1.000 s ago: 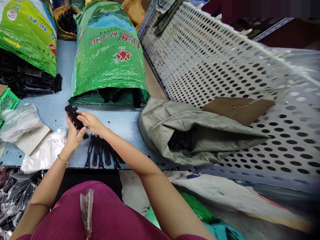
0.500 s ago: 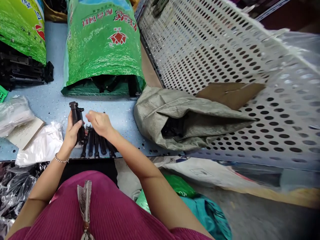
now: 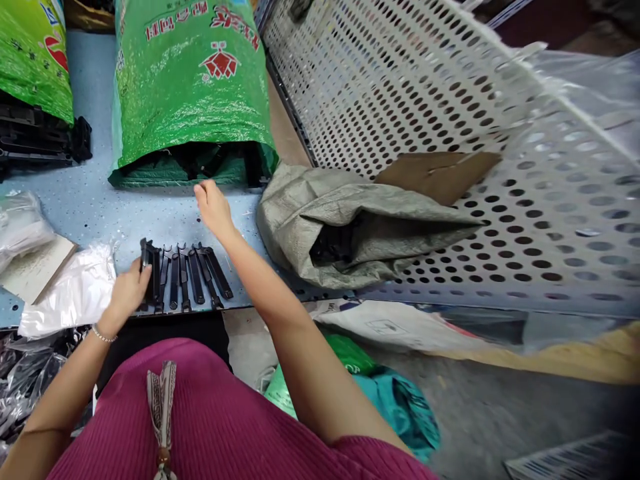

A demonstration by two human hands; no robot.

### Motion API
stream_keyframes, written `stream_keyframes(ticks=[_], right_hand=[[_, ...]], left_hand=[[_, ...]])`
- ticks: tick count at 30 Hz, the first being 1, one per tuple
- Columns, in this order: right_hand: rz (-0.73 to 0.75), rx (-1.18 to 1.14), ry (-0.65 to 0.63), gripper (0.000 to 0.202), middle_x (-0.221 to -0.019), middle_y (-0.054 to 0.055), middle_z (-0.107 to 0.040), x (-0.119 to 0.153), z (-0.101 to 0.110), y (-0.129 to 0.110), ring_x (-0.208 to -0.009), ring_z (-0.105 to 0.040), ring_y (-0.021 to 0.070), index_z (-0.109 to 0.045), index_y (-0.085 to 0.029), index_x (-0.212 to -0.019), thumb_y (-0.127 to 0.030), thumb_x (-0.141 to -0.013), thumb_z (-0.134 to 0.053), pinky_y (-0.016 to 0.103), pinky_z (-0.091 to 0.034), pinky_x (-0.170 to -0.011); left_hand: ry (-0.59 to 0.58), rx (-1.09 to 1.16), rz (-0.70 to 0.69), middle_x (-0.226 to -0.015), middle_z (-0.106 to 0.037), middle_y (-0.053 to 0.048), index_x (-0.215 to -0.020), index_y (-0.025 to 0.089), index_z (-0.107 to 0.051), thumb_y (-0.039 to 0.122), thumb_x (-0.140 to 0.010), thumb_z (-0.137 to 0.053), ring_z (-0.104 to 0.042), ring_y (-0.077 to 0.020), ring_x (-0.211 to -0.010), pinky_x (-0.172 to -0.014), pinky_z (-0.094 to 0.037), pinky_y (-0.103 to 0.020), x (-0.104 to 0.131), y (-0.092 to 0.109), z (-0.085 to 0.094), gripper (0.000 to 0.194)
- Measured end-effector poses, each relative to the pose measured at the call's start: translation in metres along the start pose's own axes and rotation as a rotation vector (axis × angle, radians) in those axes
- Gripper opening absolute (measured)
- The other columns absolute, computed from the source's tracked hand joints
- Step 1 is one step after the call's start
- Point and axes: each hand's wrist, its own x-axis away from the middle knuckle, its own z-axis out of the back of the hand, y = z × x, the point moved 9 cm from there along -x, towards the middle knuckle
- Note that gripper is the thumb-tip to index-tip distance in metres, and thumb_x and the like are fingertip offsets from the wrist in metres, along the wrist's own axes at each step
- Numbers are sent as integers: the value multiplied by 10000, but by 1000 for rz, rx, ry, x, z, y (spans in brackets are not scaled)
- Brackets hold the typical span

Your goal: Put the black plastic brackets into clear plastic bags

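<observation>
My left hand (image 3: 129,290) is closed around a dark plastic part (image 3: 147,252), long and narrow, at the table's front edge. Just to its right lie several slim black bars (image 3: 184,277), side by side, some with forked upper ends. My right hand (image 3: 213,205) hovers over the table below the mouth of a green printed sack (image 3: 195,100). Its fingers are curled together, and whatever may be inside them is hidden. Dark parts (image 3: 210,160) show within the sack's opening.
A grey woven sack (image 3: 290,220) with dark contents lies on the right, against a perforated metal panel (image 3: 400,87). White plastic bags (image 3: 75,283) and a flat card (image 3: 37,270) are at left. Black parts (image 3: 40,137) spill from another green sack (image 3: 35,60).
My left hand has lowered the dark part toward the row of bars. My right hand has moved away from it, up and to the right, toward the green sack. The view has shifted slightly.
</observation>
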Motion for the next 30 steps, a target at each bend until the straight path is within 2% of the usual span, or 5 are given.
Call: stream_keyframes(ticks=[9, 17, 21, 25, 30], right_hand=[[-195, 313, -33, 495, -1310, 294, -635, -111, -26, 5, -1174, -647, 391, -583, -47, -1373, -384, -1022, -492, 518, -481, -985], [-293, -512, -232, 707, -588, 56, -617, 37, -36, 1, -448, -505, 152, -592, -191, -751, -610, -1047, -105, 271, -389, -476], [-41, -474, -383, 646, -584, 12, -589, 111, -35, -45, -535, -567, 168, -582, -220, -783, -668, -1044, -197, 286, -429, -562], [316, -85, -83, 565, -973, 114, -699, 90, 2, -85, -916, -642, 247, -622, -212, -973, -665, -1041, -292, 357, -475, -794], [371, 84, -171, 554, -841, 86, -679, 59, -22, -102, -815, -625, 228, -620, -212, -885, -576, -1081, -251, 329, -421, -719]], left_hand=[[62, -95, -120, -1083, -744, -210, -1493, 121, -504, 510, -1051, -362, -733, -354, -1008, -896, -549, -493, 11, 25, -12, 605], [54, 1087, -75, -1393, -632, -184, -1507, 234, -408, 731, -943, -454, -689, -271, -1180, -995, -563, -464, -39, 38, 5, 753], [55, 1332, -24, -1186, -722, -139, -1300, 216, -515, 708, -914, -516, -749, -252, -987, -820, -622, -393, -45, 65, 13, 625], [-15, 1226, 30, -831, -729, -45, -1107, 214, -577, 653, -881, -599, -739, -218, -706, -573, -588, -310, -19, 72, 18, 494], [-25, 1160, 106, -635, -647, 9, -1097, 209, -577, 687, -865, -579, -666, -199, -523, -459, -515, -296, -2, 59, 13, 531]])
